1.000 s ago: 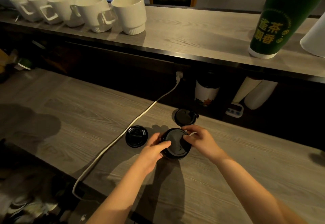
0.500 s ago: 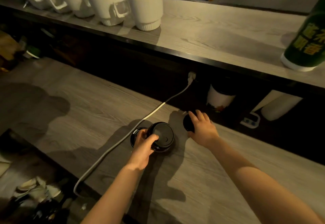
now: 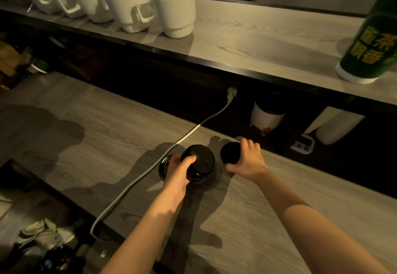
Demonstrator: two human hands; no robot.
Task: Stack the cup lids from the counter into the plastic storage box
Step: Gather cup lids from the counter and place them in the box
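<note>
Both remaining lids claimed: left grip (image 3: 178,172), curled round lid stack (image 3: 198,163), now over loose lid (image 3: 164,166); right grip (image 3: 247,159), off stack, pinches far lid (image 3: 230,152) at tabletop (image 3: 279,220) back edge.

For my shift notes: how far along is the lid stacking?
Done: black lids nested in a stack gripped by the left hand. In hand: the right hand grips another lid. Left: one loose lid on the counter, then boxing; no storage box is in view.
</note>
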